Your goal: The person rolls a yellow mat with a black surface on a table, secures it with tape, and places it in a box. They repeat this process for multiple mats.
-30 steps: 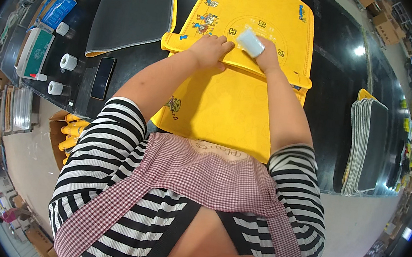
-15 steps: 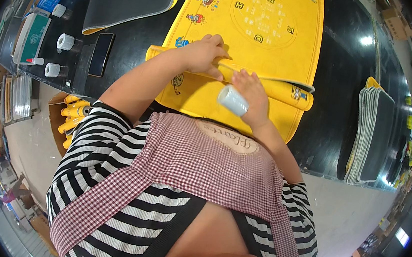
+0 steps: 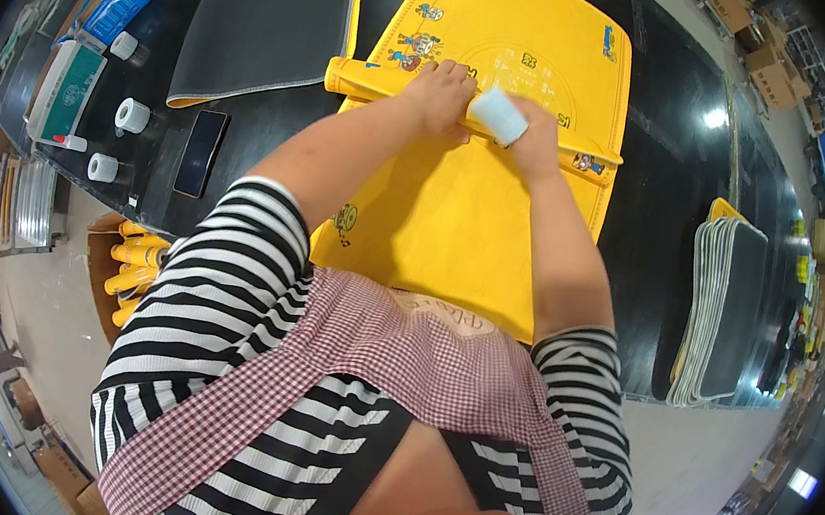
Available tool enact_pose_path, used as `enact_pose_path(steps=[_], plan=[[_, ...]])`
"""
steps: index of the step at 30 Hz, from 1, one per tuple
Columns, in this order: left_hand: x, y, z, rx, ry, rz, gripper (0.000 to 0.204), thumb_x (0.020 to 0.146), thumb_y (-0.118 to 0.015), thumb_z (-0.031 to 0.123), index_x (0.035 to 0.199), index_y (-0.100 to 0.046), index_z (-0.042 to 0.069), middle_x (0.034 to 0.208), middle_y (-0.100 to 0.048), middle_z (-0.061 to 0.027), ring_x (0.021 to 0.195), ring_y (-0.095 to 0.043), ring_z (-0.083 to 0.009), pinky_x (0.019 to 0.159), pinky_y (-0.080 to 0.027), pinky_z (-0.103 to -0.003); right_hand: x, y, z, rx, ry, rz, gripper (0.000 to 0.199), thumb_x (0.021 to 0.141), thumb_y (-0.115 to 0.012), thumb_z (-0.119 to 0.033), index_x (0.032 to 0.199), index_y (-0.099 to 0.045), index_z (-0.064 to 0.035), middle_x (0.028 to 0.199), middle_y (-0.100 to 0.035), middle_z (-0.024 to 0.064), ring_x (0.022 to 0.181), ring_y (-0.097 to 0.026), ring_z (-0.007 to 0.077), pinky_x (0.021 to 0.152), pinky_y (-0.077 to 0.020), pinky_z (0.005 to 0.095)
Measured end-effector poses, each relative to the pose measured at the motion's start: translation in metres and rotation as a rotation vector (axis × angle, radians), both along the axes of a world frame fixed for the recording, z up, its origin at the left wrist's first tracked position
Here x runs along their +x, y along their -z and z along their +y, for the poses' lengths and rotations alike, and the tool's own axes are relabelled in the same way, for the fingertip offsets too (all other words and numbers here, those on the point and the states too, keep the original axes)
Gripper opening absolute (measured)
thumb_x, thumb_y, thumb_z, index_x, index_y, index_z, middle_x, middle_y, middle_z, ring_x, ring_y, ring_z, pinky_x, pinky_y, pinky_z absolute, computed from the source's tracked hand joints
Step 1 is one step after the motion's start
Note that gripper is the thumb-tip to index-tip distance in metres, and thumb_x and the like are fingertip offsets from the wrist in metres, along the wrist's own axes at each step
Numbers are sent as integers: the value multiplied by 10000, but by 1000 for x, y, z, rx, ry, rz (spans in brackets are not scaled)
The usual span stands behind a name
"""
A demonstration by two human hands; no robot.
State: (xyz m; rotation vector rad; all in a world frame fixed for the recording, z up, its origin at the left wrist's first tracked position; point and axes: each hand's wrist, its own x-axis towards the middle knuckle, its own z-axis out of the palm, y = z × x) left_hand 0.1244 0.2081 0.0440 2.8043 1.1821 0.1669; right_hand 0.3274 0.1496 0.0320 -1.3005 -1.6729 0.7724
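Gripping the coiled yellow mat (image 3: 381, 82), the left hand (image 3: 441, 98) is working beside the right hand (image 3: 536, 138), which is clasping a pale roll (image 3: 499, 116); lopsided pressure could be skewing the mat.

Upper garment: ribbed shirt (image 3: 303, 439), black and white stripes. Left sleeve (image 3: 213, 292) and right sleeve (image 3: 576, 380) end near the elbow. Neckline: V-shaped, plain black band (image 3: 352, 472). Overgarment: apron (image 3: 392, 356), burgundy-and-white gingham; straps (image 3: 204, 427) run toward 8 and 5 o'clock. Beige, dark-lettered patch (image 3: 466, 321): bib, 1 o'clock. Left grip (image 3: 441, 98), right grip (image 3: 537, 140): bare.
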Motion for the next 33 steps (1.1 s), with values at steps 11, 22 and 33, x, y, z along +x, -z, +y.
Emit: enact_pose_path(steps=[11, 22, 33], plan=[[-50, -2, -156, -284, 84, -33, 675, 707, -872, 277, 1293, -607, 70, 1113, -629, -142, 1028, -642, -371, 901, -519, -485, -42, 22, -208, 298, -210, -384, 399, 927, -683, -245, 1280, -693, -60, 1360, -681, 130, 1322, -615, 320, 1188, -419, 492], [-50, 19, -145, 162, 181, -379, 563, 792, -794, 181, 1315, -609, 84, 1355, -585, -118, 1240, -559, -343, 1076, -438, -483, -3, 18, -32, -276, 142, 37, 233, 928, -737, -158, 1114, -758, -20, 1009, -759, 125, 909, -713, 207, 811, -557, 330], [-1, 0, -11, -260, 14, 137, 692, 771, -831, 480, 1286, -636, 61, 1383, -622, -180, 1280, -598, -388, 1017, -508, -498, -27, 25, -66, 534, 1, -389, 366, 922, -726, -213, 1266, -722, -88, 1179, -756, 150, 1083, -712, 362, 990, -554, 420]])
